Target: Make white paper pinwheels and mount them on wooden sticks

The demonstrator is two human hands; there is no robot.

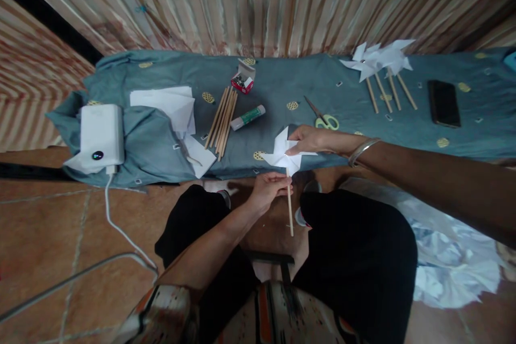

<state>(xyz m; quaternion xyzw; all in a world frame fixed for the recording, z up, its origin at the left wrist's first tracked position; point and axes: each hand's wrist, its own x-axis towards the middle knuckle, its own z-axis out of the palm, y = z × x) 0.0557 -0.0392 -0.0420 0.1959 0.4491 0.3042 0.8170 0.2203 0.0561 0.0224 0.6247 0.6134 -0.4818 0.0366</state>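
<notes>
A white paper pinwheel point(282, 157) is between my hands at the front edge of the cloth-covered surface. Its wooden stick point(289, 209) points down toward my lap. My left hand point(266, 189) is closed around the stick just under the paper blades. From the right, my right hand point(308, 140) pinches the pinwheel near its centre, thumb pressed at the middle. Just beyond my right hand lie scissors point(325, 120) with pale green handles. A glue stick point(248, 117) and several loose wooden sticks point(222, 121) lie to the left of the pinwheel.
An opened small red box of pins point(242, 81) stands behind the glue stick. White paper sheets point(169, 105) and a white power bank point(102, 134) with a cable are at left. Several finished pinwheels point(379, 59) and a phone point(444, 103) lie at right. A plastic bag point(455, 263) is on the floor.
</notes>
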